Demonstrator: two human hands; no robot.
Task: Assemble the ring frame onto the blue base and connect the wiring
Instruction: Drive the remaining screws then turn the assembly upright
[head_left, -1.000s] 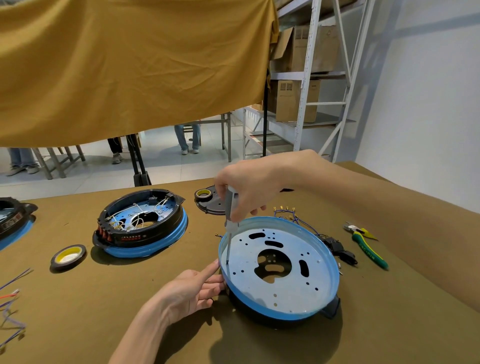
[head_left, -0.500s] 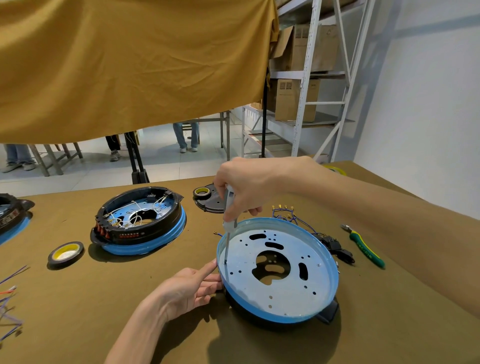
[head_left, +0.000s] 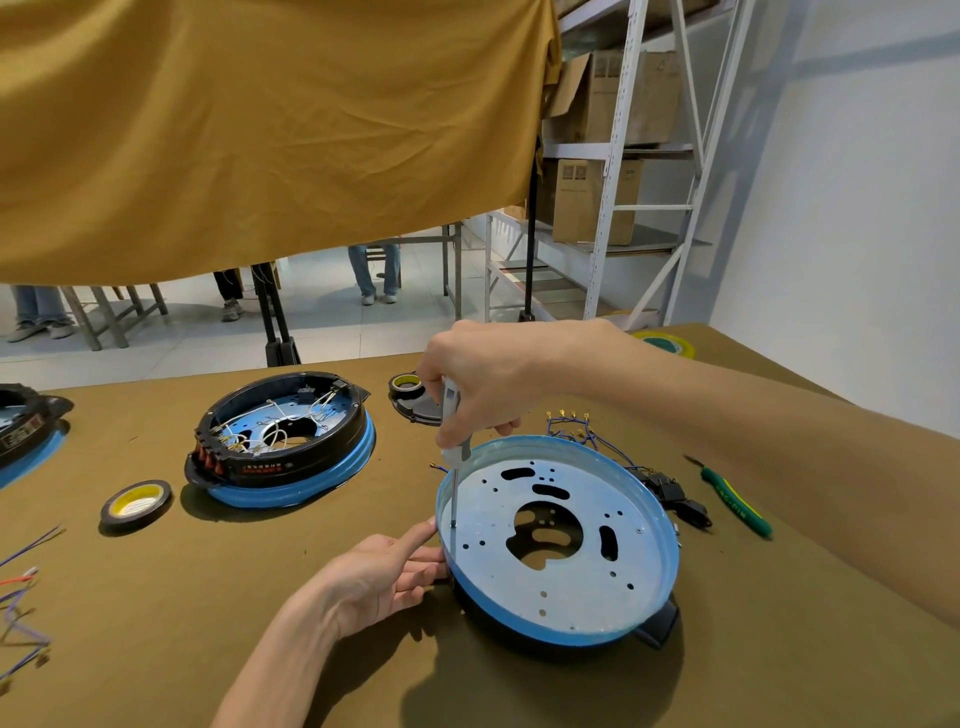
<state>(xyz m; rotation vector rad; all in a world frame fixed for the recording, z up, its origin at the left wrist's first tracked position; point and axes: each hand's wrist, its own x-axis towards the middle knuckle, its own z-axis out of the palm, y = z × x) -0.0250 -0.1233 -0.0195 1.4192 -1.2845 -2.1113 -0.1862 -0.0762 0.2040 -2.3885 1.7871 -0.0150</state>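
The blue base (head_left: 561, 540) sits plate-up on the table (head_left: 156, 597) in front of me w/ the black ring frame (head_left: 655, 626) already under it, so I judge I'm at the fastening stage, wiring not yet started. My right hand (head_left: 483, 379) grips the screwdriver (head_left: 453, 447) upright, tip at a hole near the base's left rim, while my left hand (head_left: 384, 566) rests fingers nearly straight against that rim to steady it. Blue wires w/ terminals (head_left: 571, 426) lie loose just behind the base, unconnected, and the finished unit (head_left: 283, 441) well to the left shows what's left: screws, then hookup.
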